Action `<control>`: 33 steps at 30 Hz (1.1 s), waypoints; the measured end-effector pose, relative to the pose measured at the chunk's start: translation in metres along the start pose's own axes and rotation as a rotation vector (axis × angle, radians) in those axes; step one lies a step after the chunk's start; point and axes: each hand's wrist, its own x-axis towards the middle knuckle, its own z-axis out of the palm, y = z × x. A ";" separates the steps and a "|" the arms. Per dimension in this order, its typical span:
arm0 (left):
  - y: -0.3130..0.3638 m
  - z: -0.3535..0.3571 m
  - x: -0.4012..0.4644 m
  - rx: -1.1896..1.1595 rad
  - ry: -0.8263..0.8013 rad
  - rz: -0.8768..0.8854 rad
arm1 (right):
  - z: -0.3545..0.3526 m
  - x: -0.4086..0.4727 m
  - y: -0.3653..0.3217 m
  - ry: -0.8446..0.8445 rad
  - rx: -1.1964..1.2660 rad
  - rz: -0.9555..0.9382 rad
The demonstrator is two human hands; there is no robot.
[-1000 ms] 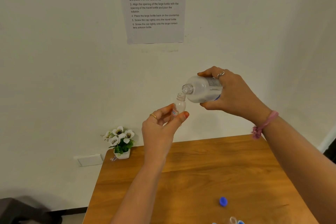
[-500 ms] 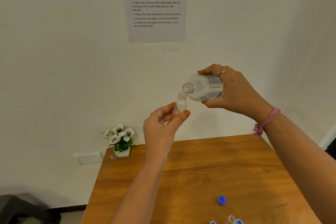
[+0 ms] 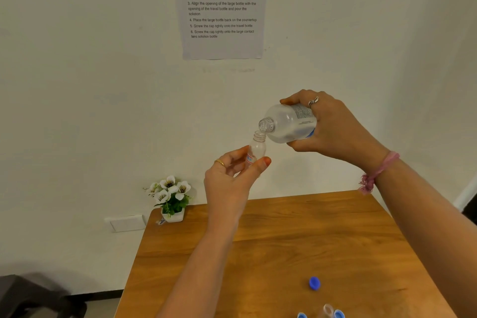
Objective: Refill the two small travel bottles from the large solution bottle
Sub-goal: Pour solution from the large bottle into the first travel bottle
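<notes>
Right hand wraps the tilted large bottle; its mouth meets the travel bottle; left hand grip pinching that.

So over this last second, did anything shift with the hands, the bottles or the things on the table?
Hardly anything. The right hand keeps the large bottle tipped, its mouth just above the small travel bottle, which the left hand still pinches upright. The pair may have edged slightly closer. The blue cap on the table has not moved.
</notes>
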 end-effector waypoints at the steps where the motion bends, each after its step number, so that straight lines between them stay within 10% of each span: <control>1: 0.000 0.000 0.000 0.003 0.002 -0.003 | 0.000 0.000 0.000 0.000 -0.001 0.000; 33: -0.003 0.002 -0.003 0.007 0.016 -0.035 | -0.005 0.001 -0.001 -0.043 -0.116 -0.036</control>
